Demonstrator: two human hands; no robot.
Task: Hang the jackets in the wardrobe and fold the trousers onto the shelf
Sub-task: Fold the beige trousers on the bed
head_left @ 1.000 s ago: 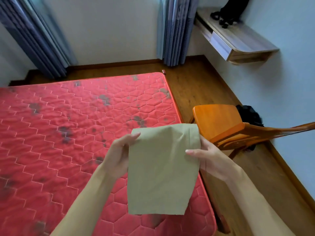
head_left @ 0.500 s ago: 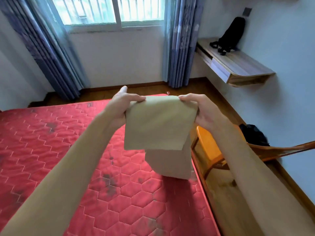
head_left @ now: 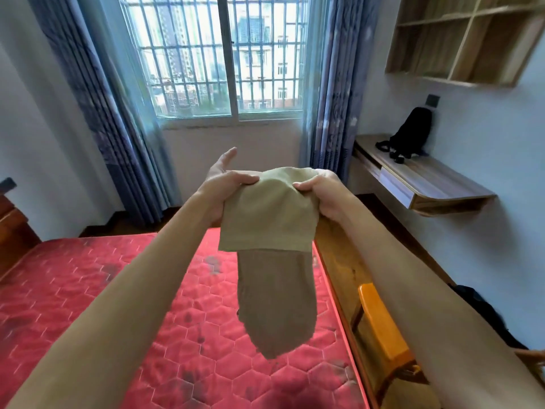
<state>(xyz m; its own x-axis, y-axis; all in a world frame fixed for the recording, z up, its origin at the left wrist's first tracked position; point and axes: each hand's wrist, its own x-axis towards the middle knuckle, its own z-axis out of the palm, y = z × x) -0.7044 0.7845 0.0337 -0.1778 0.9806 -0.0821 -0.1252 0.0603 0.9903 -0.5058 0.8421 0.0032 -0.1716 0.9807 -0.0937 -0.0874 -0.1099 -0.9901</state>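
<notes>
Folded khaki trousers (head_left: 269,219) hang in the air in front of me, doubled over at the top, with a longer flap dangling below over the bed's right edge. My left hand (head_left: 224,187) grips the fold's left side, thumb on top. My right hand (head_left: 321,193) pinches the right side. Both arms are stretched forward at chest height. A wooden wall shelf unit (head_left: 466,39) with open compartments hangs at the upper right. No wardrobe or jackets are visible.
A red quilted mattress (head_left: 88,305) fills the lower left. An orange wooden chair (head_left: 383,329) stands by the bed's right side. A floating wooden desk (head_left: 424,181) carries a black backpack (head_left: 411,134). A barred window (head_left: 218,57) with blue curtains faces me.
Both hands have lifted the trousers from waist height to chest height and folded the top over. My view has tilted up, bringing the window and wall shelf into sight.
</notes>
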